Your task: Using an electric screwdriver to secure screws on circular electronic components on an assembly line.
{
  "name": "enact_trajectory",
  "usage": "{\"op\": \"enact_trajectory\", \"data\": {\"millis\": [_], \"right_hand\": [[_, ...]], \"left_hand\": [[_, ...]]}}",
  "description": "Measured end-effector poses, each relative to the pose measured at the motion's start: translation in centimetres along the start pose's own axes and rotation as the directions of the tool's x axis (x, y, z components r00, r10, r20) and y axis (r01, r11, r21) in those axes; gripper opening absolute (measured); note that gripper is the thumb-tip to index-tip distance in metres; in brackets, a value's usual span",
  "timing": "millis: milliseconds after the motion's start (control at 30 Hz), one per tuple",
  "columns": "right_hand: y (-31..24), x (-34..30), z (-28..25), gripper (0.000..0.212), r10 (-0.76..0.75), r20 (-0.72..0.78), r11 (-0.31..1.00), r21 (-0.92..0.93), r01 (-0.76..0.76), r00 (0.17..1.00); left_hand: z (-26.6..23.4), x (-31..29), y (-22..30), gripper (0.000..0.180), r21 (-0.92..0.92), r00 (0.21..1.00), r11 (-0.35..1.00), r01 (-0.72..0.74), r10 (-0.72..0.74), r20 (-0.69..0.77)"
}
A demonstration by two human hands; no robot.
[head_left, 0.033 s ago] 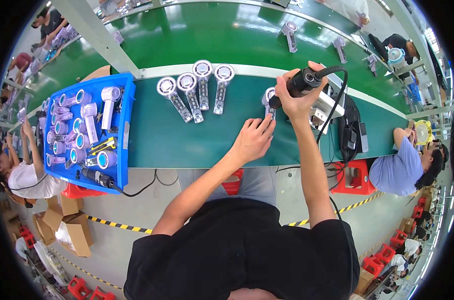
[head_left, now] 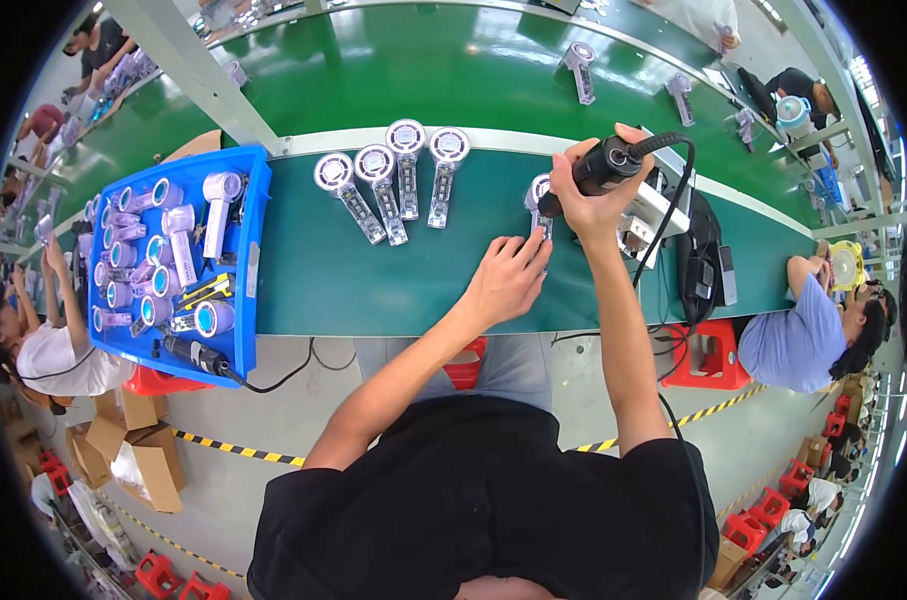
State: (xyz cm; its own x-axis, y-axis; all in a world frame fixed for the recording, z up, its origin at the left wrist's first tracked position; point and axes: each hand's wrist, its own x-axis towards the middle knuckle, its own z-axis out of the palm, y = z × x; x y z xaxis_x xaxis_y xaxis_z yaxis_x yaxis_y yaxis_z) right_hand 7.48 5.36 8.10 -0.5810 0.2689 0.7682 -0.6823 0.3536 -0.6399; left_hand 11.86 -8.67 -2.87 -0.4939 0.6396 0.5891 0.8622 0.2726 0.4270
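My right hand (head_left: 595, 200) is wrapped around a black corded electric screwdriver (head_left: 603, 167). The tool is tilted, its nose over a small handheld fan (head_left: 539, 190) on the green bench. My left hand (head_left: 508, 280) presses its fingers on the lower end of that fan's handle, which they partly hide. The screwdriver tip is hidden by the fan and my hand. To the left, several handheld fans (head_left: 376, 165) lie with round heads away from me and the insides of their handles showing.
A blue bin (head_left: 249, 255) at the left holds several lilac fans, a yellow-black tool and another black electric screwdriver (head_left: 195, 354). Right of my hand are a white device (head_left: 653, 215) and a black bag (head_left: 701, 260). Beyond a pale rail, more fans (head_left: 579, 72) lie on a green surface.
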Motion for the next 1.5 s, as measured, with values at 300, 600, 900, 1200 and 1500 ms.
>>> {"op": "enact_trajectory", "data": {"millis": [300,600,900,1200,1500], "right_hand": [[-0.6,-0.8,-0.7,0.072,-0.092,-0.015,0.995,-0.036,0.091,0.996],[-7.5,3.3,-10.7,0.075,0.028,-0.26,0.971,-0.223,-0.088,0.965],[-5.9,3.0,-11.9,0.075,0.183,-0.307,0.968,-0.108,-0.225,0.934],[-5.4,-0.2,-9.5,0.077,0.265,-0.298,0.963,0.134,-0.235,0.917],[-3.2,-1.8,-8.0,0.076,0.231,-0.176,0.969,0.134,-0.209,0.957]], "left_hand": [[0.2,0.2,0.7,0.049,0.021,1.0,1.0,-0.023,0.023,-0.013],[1.4,2.1,-0.1,0.053,0.079,0.997,0.995,0.068,-0.069,0.016],[1.4,2.1,-0.1,0.034,-0.003,0.995,0.997,-0.076,0.076,-0.07],[1.6,2.3,0.0,0.025,0.016,0.988,0.992,-0.126,0.127,-0.083],[1.8,2.3,-0.1,0.025,0.012,0.99,0.993,-0.116,0.117,-0.078]]}}
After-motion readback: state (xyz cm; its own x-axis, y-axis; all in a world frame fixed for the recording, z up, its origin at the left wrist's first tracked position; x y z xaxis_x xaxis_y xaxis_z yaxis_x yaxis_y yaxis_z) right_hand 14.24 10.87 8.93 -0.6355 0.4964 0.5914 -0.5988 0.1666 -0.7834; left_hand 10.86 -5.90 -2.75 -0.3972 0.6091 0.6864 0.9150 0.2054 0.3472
